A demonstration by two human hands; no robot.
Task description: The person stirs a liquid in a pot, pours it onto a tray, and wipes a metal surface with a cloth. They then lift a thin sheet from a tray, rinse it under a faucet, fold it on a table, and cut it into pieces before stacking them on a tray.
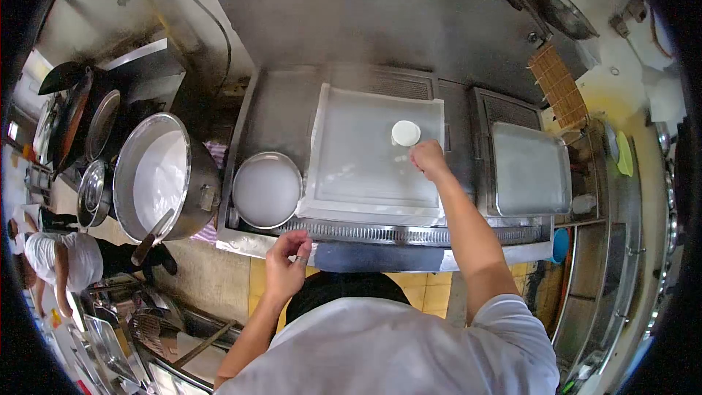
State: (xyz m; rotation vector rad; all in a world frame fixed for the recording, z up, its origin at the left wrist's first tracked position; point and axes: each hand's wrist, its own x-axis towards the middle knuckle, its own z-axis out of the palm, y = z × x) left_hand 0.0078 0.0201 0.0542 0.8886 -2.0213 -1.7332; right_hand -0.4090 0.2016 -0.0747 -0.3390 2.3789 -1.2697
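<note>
My right hand point(426, 159) is closed at the edge of a small round ladle point(406, 133), whose bowl looks full of white liquid. It is over the right part of a white cloth sheet point(380, 113) spread on the steaming steel stove. The cloth has a wet sheen and a few pale splashes. By the stove's front edge, my left hand point(287, 257) hovers with fingers loosely bent and the thumb apart, holding nothing. Left of the cloth sits a round pan point(268, 190) with a smooth whitish surface. The ladle's handle is hidden in my fist.
A big steel pot point(191, 183) of white liquid, with a wooden-handled tool point(151, 240) on its rim, stands at left. A rectangular tray point(531, 170) lies at right. A bamboo mat point(559, 86) hangs beyond it. Another person point(69, 260) bends at far left.
</note>
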